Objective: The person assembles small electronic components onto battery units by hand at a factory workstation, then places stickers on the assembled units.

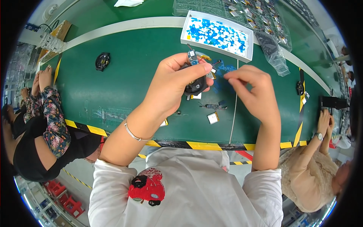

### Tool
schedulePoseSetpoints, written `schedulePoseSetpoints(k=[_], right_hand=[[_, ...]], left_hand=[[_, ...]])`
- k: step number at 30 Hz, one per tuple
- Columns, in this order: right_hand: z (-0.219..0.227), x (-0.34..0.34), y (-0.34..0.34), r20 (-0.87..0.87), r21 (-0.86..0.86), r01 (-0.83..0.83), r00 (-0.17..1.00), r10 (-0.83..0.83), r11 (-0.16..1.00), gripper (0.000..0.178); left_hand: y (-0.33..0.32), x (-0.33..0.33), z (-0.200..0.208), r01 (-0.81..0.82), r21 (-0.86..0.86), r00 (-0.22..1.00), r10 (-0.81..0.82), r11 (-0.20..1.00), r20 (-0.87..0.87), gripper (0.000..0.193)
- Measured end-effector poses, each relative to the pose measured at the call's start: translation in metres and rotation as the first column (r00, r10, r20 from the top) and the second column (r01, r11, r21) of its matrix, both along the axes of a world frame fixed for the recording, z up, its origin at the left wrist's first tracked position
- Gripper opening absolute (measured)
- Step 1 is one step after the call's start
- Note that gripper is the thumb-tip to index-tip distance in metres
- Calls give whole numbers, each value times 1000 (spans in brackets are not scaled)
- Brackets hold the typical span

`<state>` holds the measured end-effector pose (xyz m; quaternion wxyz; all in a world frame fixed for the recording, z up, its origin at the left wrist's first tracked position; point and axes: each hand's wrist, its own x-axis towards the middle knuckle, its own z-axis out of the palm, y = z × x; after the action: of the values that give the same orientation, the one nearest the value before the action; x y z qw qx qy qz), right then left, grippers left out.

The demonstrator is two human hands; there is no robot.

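My left hand grips a round black watch case, its open side showing inner parts. A small blue circuit board with wires sticks up past the thumb, at the case's upper edge. To the right, apart from the case, my right hand has its thumb and forefinger pinched together; anything between them is too small to make out. On the green table under and around the hands lie a silver battery, a wired circuit board and blue film bits. Other batteries are partly hidden behind my left hand.
A white box of blue and white pieces stands ahead. Beyond it are clear trays of parts, with a plastic bag beside. Another black case lies left. Co-workers' hands rest at both sides. Striped tape edges the table.
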<state>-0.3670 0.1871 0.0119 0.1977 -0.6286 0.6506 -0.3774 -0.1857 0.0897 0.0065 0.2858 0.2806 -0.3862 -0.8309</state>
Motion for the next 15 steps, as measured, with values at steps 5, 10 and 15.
schedulePoseSetpoints(k=[5, 10, 15], right_hand=[[0, 34, 3, 122, -288, 112, 989, -80, 951, 28], [5, 40, 4, -9, -341, 89, 995, -98, 936, 16], [1, 30, 3, 335, -187, 272, 921, -199, 944, 13]], left_hand=[[4, -1, -5, 70, 12, 998, -70, 998, 10, 12], [8, -3, -2, 94, 79, 996, -94, 992, -5, 12], [10, -3, 10, 128, 29, 992, -129, 991, 13, 23]])
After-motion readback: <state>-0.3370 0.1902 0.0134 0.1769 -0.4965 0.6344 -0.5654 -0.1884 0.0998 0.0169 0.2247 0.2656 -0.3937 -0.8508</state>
